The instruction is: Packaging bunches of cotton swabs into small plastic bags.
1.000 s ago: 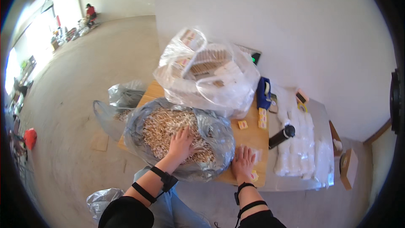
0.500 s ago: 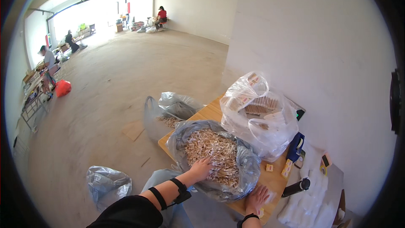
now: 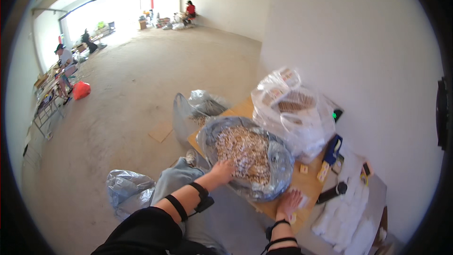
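A grey plastic bag point(image 3: 281, 166), its mouth spread wide, stands on the wooden table and is heaped with loose cotton swabs point(image 3: 243, 153) on thin wooden sticks. My left hand point(image 3: 222, 172) rests at the near left edge of the heap, fingers stretched out and slightly blurred, with nothing visibly gripped. Flat on the tabletop, to the right of the bag, lies my right hand point(image 3: 289, 201) with its fingers apart. Beside it are a small whitish piece point(image 3: 303, 201) and a small yellow-and-white item point(image 3: 293, 218).
A clear bag point(image 3: 306, 132) of packed swabs stands at the table's far side. A blue tape dispenser point(image 3: 332, 150), a black bottle point(image 3: 332, 192) and white packs point(image 3: 340, 219) are at right. Grey bags point(image 3: 127, 189) lie on the floor; several people work far off.
The whole view has shifted, and my leg now shows beside the table. My left hand has drawn slightly left toward the bag's rim. My right hand stays on the tabletop.
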### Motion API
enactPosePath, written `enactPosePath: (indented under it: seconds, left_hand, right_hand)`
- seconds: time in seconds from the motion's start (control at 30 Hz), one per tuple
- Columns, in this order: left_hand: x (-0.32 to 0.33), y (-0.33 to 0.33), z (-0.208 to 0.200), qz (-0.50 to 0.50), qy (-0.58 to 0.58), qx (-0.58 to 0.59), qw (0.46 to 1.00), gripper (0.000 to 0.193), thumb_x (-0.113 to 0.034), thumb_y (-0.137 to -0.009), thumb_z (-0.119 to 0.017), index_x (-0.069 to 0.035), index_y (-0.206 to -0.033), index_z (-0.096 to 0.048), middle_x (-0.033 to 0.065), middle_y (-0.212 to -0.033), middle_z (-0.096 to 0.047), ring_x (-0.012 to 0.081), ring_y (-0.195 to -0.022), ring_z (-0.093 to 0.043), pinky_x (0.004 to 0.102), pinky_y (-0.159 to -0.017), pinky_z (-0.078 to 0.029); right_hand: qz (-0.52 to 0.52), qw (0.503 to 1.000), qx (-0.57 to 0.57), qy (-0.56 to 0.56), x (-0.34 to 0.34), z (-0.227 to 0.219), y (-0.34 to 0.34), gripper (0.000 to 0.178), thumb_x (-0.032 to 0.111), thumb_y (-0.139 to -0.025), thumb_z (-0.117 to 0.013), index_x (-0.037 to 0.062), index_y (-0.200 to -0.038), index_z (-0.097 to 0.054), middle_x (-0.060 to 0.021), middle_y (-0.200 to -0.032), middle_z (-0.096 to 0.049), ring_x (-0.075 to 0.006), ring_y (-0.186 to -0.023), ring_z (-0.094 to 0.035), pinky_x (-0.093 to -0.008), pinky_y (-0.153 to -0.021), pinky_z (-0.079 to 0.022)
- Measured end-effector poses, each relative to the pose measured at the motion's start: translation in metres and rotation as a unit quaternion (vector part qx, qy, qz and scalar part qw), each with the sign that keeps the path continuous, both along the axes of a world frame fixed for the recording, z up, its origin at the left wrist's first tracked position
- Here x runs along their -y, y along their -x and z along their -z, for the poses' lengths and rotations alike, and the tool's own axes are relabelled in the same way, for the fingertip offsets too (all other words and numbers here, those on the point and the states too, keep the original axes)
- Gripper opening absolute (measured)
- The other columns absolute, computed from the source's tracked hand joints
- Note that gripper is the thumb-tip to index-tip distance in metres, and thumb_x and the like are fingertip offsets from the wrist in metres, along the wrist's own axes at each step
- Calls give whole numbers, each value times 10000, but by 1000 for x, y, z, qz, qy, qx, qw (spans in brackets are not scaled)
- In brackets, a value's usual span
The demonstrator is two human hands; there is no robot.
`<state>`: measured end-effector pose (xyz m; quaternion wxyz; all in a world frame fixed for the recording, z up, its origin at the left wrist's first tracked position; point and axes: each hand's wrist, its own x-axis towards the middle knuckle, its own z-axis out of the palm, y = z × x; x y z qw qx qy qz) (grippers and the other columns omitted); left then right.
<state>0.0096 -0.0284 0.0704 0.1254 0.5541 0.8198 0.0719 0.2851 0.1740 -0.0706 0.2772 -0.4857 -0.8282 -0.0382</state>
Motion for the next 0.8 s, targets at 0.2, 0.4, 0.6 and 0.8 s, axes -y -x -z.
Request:
enactPosePath:
  seconds: [0.2, 0.4, 0.6, 0.8]
  left_hand:
    - [25, 16, 10, -6, 2, -24, 1000, 561, -301, -733, -704, -151, -1244, -528, 163, -1367, -400, 336, -1281, -361, 459, -1011, -334]
    - [18, 46, 31, -7, -24, 52, 998, 595, -305, -747, -702, -132, -1275, -488, 209, -1384, -372, 378, -1285, -345, 471, -1045, -300]
    - [-2, 54, 43, 1, -30, 32, 999, 737, -318, -759, -692, -145, -1391, -355, 215, -1462, -241, 393, -1338, -247, 496, -1073, -239]
    - [-40, 65, 73, 31, -46, -44, 997, 735, -347, -806, -636, -129, -1421, -297, 185, -1500, -156, 385, -1370, -157, 536, -1097, -131]
  right_hand:
    - [-13, 999, 18, 40, 12, -27, 14, 308, 109, -864, -446, 6, -1145, -516, -184, -1263, -496, -314, -1250, -405, -429, -1087, -261]
    - [0, 1000, 0, -13, -7, -4, 4, 278, 105, -861, -462, -15, -1098, -540, -207, -1225, -517, -346, -1216, -427, -437, -1063, -292]
    - [23, 999, -5, 29, 0, -4, 14, 363, 150, -845, -509, -36, -1157, -514, -225, -1245, -502, -361, -1242, -402, -445, -1069, -289]
    - [36, 999, 0, 23, 10, -15, 26, 314, 135, -832, -527, -4, -1113, -518, -198, -1223, -503, -330, -1234, -414, -431, -1060, -298]
